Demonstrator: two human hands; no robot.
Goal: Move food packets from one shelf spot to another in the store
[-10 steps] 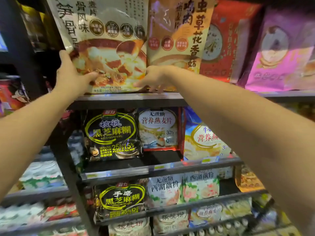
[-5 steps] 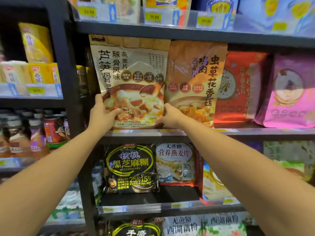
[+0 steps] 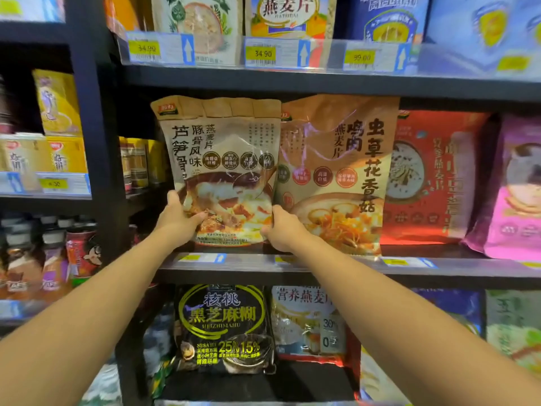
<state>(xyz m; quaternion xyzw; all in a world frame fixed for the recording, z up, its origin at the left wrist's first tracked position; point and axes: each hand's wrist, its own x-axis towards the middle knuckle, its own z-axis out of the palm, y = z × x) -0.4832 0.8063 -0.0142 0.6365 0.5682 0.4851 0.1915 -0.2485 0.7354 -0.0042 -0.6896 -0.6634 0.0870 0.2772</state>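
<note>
1. Centre of frame: a beige oat packet (image 3: 222, 171) stands upright on the middle shelf (image 3: 322, 266), its bottom edge at or just above the shelf board; cannot tell which.
2. Left hand (image 3: 178, 221) grips the packet's lower left corner, thumb across the front face, fingers behind.
3. Right hand (image 3: 282, 230) holds the lower right edge, fingers curled round it, wedged against the neighbouring orange-brown packet (image 3: 336, 177) just to the right.
4. Further right on the same shelf: a red packet (image 3: 433, 177), then a pink packet (image 3: 515, 194). Lower centre, one shelf down: a black sesame packet (image 3: 225, 326).
5. Step in hand, as I judge it: the two-handed grasp on the beige packet, either lifting it out of its spot or seating it in.
6. Next move likely calls for keeping the packet upright and clearing the neighbour's edge so the row does not topple. The soft pouch may buckle if squeezed low.
</note>
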